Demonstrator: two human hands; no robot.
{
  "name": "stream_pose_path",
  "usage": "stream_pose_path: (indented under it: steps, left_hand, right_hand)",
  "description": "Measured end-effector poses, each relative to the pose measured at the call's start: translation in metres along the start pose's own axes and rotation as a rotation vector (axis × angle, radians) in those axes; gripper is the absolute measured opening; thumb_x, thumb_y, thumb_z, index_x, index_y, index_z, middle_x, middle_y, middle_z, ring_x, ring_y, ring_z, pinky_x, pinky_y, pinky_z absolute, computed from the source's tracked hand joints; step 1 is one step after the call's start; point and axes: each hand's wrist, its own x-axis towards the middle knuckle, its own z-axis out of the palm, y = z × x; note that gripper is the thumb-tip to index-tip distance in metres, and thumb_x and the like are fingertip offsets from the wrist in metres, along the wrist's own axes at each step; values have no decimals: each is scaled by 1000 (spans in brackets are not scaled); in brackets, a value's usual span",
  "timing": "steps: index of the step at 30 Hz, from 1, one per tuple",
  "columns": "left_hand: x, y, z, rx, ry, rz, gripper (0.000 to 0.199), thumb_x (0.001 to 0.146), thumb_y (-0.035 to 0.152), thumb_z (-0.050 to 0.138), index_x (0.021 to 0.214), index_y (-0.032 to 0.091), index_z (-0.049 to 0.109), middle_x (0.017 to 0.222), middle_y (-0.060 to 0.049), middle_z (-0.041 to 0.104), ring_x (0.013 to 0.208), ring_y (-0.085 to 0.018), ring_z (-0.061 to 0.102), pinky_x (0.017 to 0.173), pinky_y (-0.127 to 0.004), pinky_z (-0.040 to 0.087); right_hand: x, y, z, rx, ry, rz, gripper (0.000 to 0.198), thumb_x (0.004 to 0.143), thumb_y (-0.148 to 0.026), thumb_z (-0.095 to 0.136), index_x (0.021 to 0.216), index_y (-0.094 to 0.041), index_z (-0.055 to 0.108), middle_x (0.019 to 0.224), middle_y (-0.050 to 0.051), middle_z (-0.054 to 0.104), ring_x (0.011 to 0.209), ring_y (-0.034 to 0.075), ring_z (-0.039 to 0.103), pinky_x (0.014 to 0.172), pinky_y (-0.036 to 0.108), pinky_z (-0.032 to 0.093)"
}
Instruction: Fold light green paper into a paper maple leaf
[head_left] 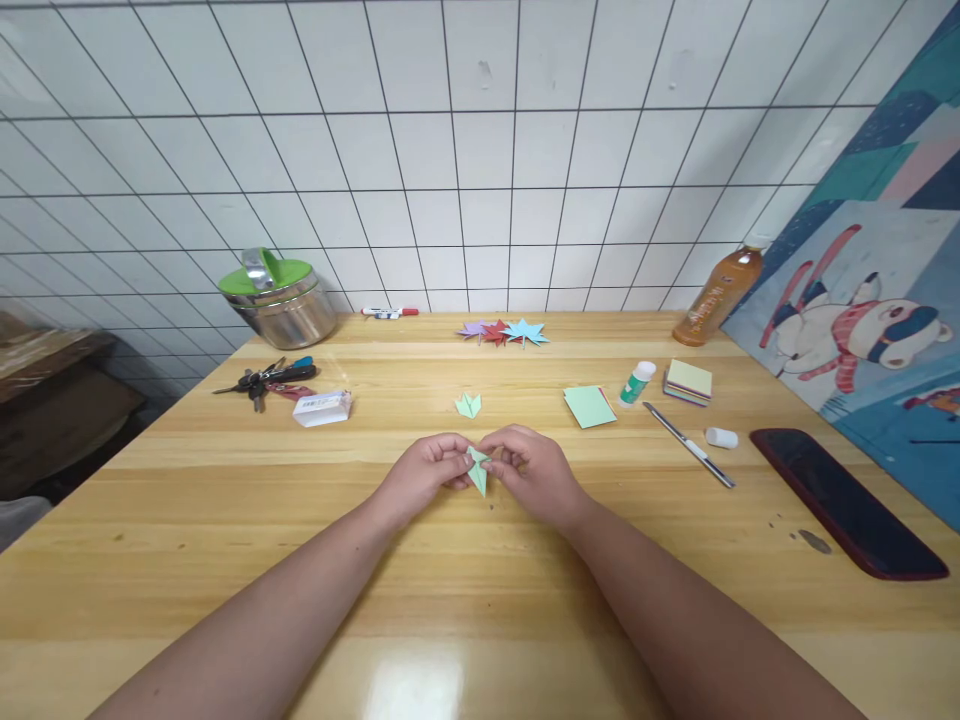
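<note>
From the head camera, you have both hands meeting over the middle of the table (225, 560), about midway between its left and right edges. The fingers of your left hand (426, 470) pinch the upper left side of a folded green paper (478, 480), thumb on top; the fingers of your right hand (536, 472) grip its upper right side. Its pointed end hangs toward the table's near edge.

Just beyond your hands, toward the far edge, lies a second green piece (469, 405), also folded. Farther along that line, close to the far edge, you have a purple star (472, 331), a red star (496, 333) and a blue star (526, 331) in an overlapping row.

Toward the right edge are the green squares (590, 407), a glue stick (637, 384), a paper stack (688, 381), a craft knife (688, 444), a small white cylinder (721, 438) and, along that edge, a dark slab (847, 505). A bottle (718, 297) stands near the far right corner.

Near the far left corner stands a metal pot (292, 318) with a green lid; nearer you lie keys (259, 382) and a small white box (322, 408). Markers (390, 313) lie along the far edge.
</note>
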Motion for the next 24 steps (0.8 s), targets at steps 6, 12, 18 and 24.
stream_pose_path:
  steps: [6,12,18,24]
  left_hand:
    - [1,-2,-1,14,-17,16,21,71,35,64,71,14,62,66,-2,61,62,-12,56,63,-23,43]
    - [0,-2,-1,-52,11,-15,18,69,33,66,70,14,64,67,-3,64,64,-14,58,63,-24,44]
    - [-1,1,-1,-62,3,-9,23,70,37,64,71,14,63,67,-4,64,64,-14,58,62,-25,44]
    - [0,0,2,-10,12,-4,24,66,36,68,68,13,62,62,0,61,58,-12,54,59,-23,41]
  right_hand:
    - [0,3,3,4,-8,-1,16,77,-19,60,89,-26,67,88,1,63,68,11,56,63,23,43]
    - [-1,4,3,72,-8,-20,20,77,-15,58,88,-28,68,89,0,62,73,11,58,64,22,44]
    - [1,3,2,41,2,-19,15,77,-15,57,82,-24,67,85,0,62,71,10,57,64,22,43]
    - [0,3,3,30,-55,5,10,75,-19,60,82,-24,64,86,0,61,61,9,51,59,22,40]
